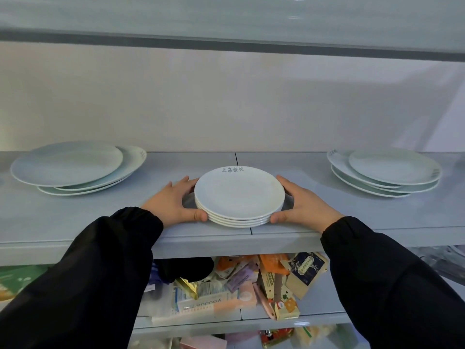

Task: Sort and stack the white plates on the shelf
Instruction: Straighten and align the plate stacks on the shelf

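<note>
Black sleeves [83, 278] fill the bottom corners, nearest the lens. Left to right on the shelf [75, 222]: a loose left pile of large plates [68, 163], offset, not squared up; then the left hand [173, 201], the centre stack of small plates [239, 195], the right hand [305, 204]; then a right pile [385, 170], mixed sizes, also skewed.

Centre stack sits near the front edge, about four plates, neatly nested. Judged glazed ceramic: stiff, slick, chippable, fairly heavy as a stack. Best held at opposite rims, thumbs low at the front.

Fingers of both hands are spread wide and curved round the stack's sides, thumbs touching the lower front rims. Clasping it, not closed. Lifted or resting: cannot tell.

Lower shelf holds jumbled packets [251, 285].
</note>
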The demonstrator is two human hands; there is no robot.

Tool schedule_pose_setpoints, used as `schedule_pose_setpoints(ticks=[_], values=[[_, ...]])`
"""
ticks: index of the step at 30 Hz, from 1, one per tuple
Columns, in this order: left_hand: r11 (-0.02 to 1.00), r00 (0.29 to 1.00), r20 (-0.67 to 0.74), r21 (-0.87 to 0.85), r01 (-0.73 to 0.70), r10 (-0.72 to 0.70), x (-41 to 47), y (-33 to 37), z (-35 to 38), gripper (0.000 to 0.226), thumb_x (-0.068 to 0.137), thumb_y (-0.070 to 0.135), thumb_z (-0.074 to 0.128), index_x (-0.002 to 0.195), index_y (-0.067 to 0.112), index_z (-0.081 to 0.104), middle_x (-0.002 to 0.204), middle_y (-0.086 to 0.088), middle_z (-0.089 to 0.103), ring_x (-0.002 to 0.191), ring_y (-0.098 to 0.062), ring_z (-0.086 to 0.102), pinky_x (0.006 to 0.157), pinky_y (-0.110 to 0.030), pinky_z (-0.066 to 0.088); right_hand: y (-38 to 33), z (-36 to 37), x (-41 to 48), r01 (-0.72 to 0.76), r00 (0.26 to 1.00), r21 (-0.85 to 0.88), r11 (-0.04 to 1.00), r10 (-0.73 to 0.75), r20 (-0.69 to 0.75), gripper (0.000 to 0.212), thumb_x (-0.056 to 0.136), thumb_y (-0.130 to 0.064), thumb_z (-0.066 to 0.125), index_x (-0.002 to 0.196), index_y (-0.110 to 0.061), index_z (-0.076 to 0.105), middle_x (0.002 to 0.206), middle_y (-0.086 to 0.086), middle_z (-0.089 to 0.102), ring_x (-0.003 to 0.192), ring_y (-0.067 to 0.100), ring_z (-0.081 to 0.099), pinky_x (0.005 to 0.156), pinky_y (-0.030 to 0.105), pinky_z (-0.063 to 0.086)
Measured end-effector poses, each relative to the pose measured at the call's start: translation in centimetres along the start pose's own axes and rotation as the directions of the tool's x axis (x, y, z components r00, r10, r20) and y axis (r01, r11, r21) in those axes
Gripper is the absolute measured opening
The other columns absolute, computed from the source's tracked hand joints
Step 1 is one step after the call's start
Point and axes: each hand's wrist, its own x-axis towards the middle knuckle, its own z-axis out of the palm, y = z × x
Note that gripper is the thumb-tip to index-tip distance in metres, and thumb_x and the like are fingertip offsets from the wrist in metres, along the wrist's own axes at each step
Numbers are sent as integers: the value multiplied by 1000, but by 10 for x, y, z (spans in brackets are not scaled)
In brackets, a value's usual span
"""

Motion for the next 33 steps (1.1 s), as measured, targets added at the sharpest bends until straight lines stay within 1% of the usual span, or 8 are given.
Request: schedule_pose_setpoints(ticks=[3,6,9,13,17,23,29,33], values=[[999,1000,3,32,5,-5,-3,5,-1,113,49,93,52,147,49,17,157,10,28,147,-6,3,119,-44,-3,-2,0,-1,-9,1000,19,1000,9,-8,91,61,-68,83,139,-50,39,133,-33,53,124,-9,46,96,19,39],[998,1000,4,68,14,-14,-3,6,-1,111,51,94,49,147,51,14,157,11,27,147,-7,2,118,-49,-4,-3,0,-1,-12,1000,16,1000,12,-1,90,62,-67,83,140,-47,41,134,-28,55,125,-3,49,97,24,41],[992,1000,-1,125,24,-24,-1,3,2,113,52,97,45,148,50,8,158,12,23,148,-11,4,118,-52,-1,-3,1,-1,-24,1000,13,1000,24,-5,93,59,-67,84,138,-41,41,132,-27,55,124,0,50,93,21,42],[983,1000,-28,183,6,-1,-4,3,4,127,52,96,47,153,34,0,159,9,19,146,-14,19,120,-45,5,-9,2,-3,-43,999,-46,998,41,-28,130,58,-64,87,158,-30,11,147,-30,26,133,-3,30,103,20,33],[974,1000,-18,225,-19,23,-6,12,4,122,56,91,51,153,35,3,154,5,34,134,-19,36,116,-44,20,-10,6,-6,1,1000,-100,995,-3,-16,103,61,-62,87,144,-44,28,135,-27,52,123,1,50,101,31,47],[974,1000,-3,229,7,-7,-1,2,7,122,56,94,48,152,40,-6,159,8,24,143,-14,26,120,-39,6,-11,3,-5,3,1000,-118,993,-6,-28,110,64,-58,86,149,-39,20,124,-31,46,117,0,48,92,23,43],[974,1000,-5,226,14,-14,-1,3,7,122,55,95,47,151,41,-6,160,8,20,144,-13,24,120,-38,6,-10,4,-4,-11,1000,-119,993,9,-17,116,63,-61,85,152,-40,14,133,-24,48,121,4,48,99,27,45],[976,1000,-4,216,13,-12,-1,3,6,123,55,96,47,151,42,-7,160,8,20,145,-13,23,119,-38,8,-12,4,-5,-6,1000,-108,994,4,-24,107,61,-64,85,146,-45,23,134,-23,53,121,6,53,100,34,49]])
